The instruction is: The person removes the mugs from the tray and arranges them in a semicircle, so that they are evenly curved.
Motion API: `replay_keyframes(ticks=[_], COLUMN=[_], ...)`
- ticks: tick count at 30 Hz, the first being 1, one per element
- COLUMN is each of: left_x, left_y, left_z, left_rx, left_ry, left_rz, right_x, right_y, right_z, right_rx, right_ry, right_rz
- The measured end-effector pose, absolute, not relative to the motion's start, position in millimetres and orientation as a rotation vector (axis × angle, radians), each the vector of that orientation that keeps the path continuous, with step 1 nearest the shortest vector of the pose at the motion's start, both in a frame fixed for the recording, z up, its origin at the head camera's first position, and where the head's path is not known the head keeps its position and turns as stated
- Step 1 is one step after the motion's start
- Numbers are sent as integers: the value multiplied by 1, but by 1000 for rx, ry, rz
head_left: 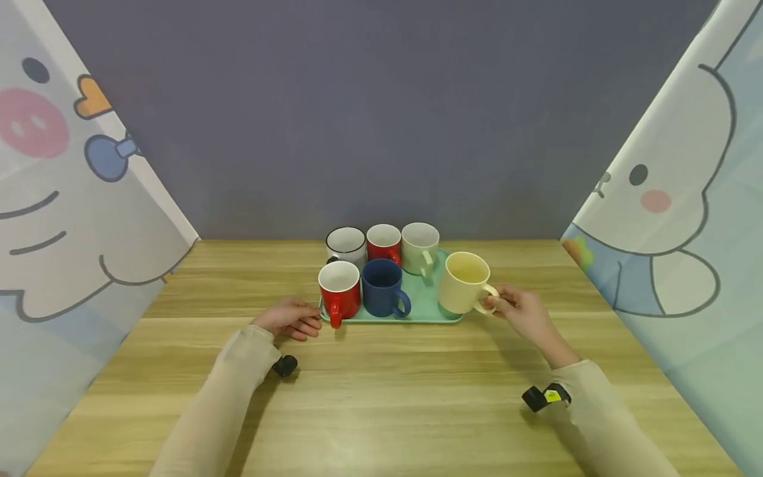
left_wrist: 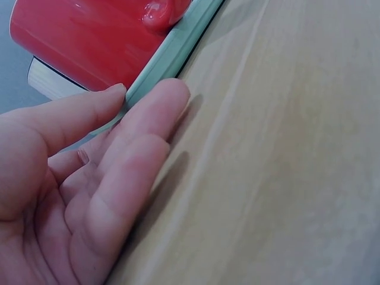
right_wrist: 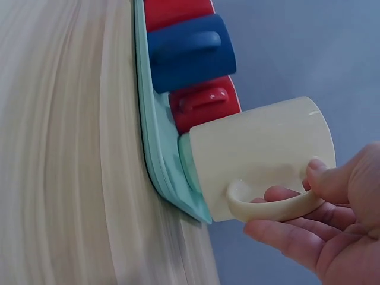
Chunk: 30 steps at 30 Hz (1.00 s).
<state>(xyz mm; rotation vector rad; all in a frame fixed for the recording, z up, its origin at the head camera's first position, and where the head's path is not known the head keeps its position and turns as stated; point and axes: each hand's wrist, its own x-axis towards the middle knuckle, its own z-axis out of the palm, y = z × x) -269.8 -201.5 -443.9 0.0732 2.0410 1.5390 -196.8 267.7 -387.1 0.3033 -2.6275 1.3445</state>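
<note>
I have the yellow mug (head_left: 461,291) roughly upright over the right end of the green tray (head_left: 424,301); from here I can't be certain whether its base touches the tray or sits just clear of it. My right hand (head_left: 524,315), off the tray's right side, pinches the handle (right_wrist: 267,209), thumb at the upper end and fingers curled round it, with little slack that I can make out. My left hand (head_left: 290,318) is at the tray's left front corner, fingers loosely extended at the rim, gripping nothing I can see. I judge the mug to be glazed ceramic: rigid, moderately heavy, slick, and likely to chip if knocked. The handle is the right place to hold, but it leaves the weight hanging to one side, so I'd expect the body to sag away from my fingers; firm thumb pressure on top should counter that. I'd be careful of its rim and wall near the light green mug (head_left: 413,255) at the tray's back right, and squeeze steadily rather than hard.
</note>
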Motion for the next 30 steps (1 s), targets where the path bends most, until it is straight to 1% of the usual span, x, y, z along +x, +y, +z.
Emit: replay_keyframes(ticks=[9,21,30], left_x=[-265,-276,-271], left_y=[-203,-206,-203], left_z=[-447,-446,-445], left_rx=[83,68,69], left_ry=[2043,2036,2041], left_rz=[1537,1561,1558], right_x=[-186,-180,-171], right_y=[287,308,316], right_z=[-388,-394,-403], right_rx=[257,310,308], right_ry=[-2633,-2579,-2576], right_rz=[1321,1200,1298])
